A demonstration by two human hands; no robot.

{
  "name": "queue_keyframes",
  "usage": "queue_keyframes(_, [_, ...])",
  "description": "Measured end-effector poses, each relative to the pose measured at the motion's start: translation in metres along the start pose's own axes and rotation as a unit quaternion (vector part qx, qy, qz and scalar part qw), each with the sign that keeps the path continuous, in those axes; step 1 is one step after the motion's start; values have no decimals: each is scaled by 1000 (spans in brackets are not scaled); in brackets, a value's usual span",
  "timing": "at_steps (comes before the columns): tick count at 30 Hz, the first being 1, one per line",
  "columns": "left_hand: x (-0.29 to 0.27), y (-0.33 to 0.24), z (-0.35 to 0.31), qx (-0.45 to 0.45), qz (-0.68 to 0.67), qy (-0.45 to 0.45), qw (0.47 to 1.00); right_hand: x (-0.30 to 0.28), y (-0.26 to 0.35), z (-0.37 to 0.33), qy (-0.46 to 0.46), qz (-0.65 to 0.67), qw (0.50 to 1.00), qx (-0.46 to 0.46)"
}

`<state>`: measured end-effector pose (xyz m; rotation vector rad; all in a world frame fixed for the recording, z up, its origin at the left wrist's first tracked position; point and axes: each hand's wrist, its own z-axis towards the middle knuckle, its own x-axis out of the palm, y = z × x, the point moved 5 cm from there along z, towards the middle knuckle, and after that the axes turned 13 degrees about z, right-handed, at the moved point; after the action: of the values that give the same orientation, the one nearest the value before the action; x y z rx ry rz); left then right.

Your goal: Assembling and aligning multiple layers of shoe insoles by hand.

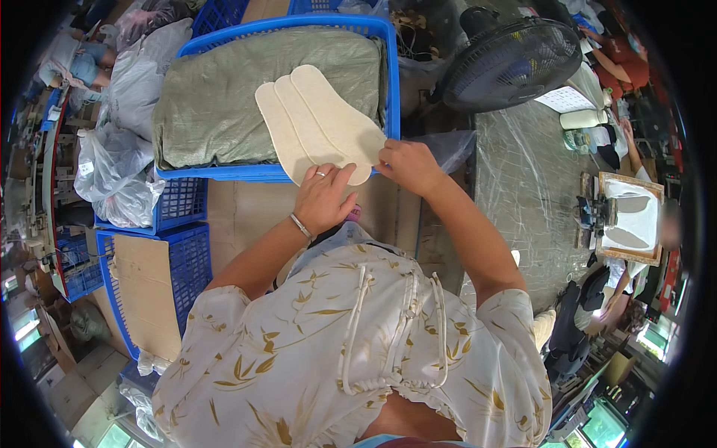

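Observation:
Several cream insoles (317, 116), at least three edges showing, lie fanned out and overlapping on a grey-green woven sack (213, 104). That sack fills a blue plastic crate (394, 82) in front of me. My left hand (323, 201), with a ring and a bracelet, rests its fingers on the near ends of the insoles, thumb held apart. On the right, my right hand (409, 166) has its fingers closed in a pinch at the near right edge of the rightmost insole. Its fingertips are partly hidden.
Right of the crate, a black fan (511, 63) stands by a plastic-covered table (515, 194). A wooden-framed screen (631, 218) is at the far right, with other people nearby. Clear plastic bags (112, 168) and stacked blue crates (190, 261) with cardboard (146, 287) stand at left.

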<state>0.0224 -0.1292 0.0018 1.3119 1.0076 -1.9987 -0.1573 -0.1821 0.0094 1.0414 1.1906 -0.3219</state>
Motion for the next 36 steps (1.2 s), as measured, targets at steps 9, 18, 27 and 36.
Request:
queue_keyframes(9, [-1,-1,6,41,39,-18,998,-43,14,25,-204,-79,968,-119])
queue_keyframes(18, [-4,0,11,62,29,8,998,-135,0,124,-343,-139,926,-70])
queue_keyframes(27, [-7,9,17,101,7,35,994,-261,8,187,-439,-177,880,49])
queue_keyframes(36, [-1,20,27,74,-37,56,995,-365,48,138,-567,-183,796,-106])
